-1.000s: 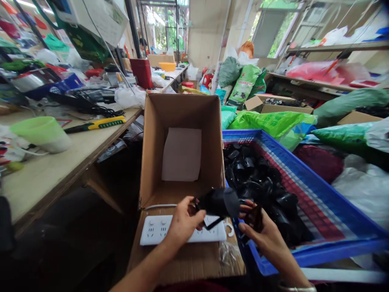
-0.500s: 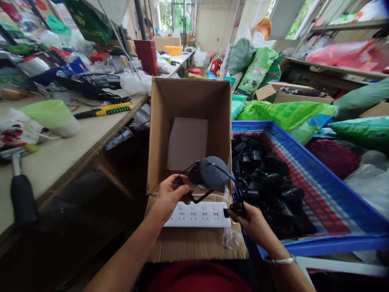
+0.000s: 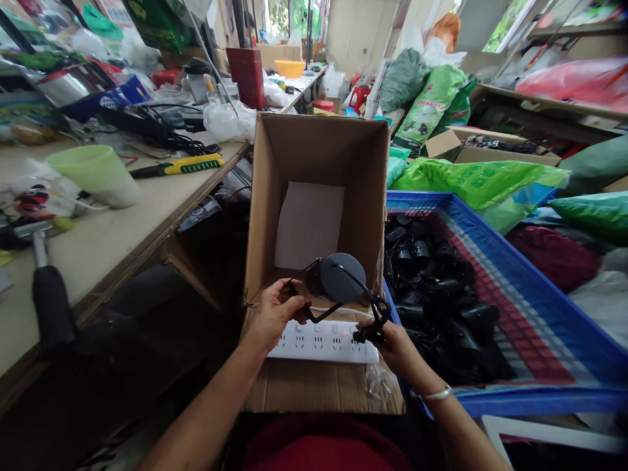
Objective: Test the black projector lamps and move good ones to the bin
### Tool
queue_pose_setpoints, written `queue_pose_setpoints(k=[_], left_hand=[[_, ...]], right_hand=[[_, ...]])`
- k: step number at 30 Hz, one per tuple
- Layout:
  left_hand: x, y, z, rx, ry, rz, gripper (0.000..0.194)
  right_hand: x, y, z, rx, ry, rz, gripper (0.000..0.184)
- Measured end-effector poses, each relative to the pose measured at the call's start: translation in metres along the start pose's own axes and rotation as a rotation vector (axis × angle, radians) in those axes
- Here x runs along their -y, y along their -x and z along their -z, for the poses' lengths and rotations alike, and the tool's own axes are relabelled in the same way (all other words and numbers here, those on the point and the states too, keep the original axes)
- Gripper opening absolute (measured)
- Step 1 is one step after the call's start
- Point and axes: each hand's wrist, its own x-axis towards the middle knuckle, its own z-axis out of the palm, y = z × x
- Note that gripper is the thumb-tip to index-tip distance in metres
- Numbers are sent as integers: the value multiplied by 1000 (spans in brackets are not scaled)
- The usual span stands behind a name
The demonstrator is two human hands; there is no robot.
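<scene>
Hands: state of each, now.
Left hand: closed, holding the black round-lens frame.
Right hand: closed, holding the same frame's other side.

Matt grey disc, rough corrugated cardboard box, smooth white plastic power strip, blue plastic crate.

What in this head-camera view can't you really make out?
Head view only:
Black wire-framed disc: frame's end hidden by the right hand.
White power strip: left end partly hidden by the left hand.
Black pieces in the blue crate: too dark and heaped to identify.
</scene>
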Motion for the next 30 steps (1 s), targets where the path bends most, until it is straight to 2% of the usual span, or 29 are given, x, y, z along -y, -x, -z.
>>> queue_pose_setpoints(k=[8,19,25,30], left_hand=[[9,-4,2,10,22,-18,37],[18,-11,3,38,24,-5,40],[29,-13,4,70,27,-14,39],[29,-17,-2,136,32,-55,38]], right_hand=[[-3,6,-8,-10,-19,80,18],[-5,12,-9,-67,-31,34,17],[-7,23,-26,-87,-7,53,24],[-4,25,-35,-178,22,61,25]])
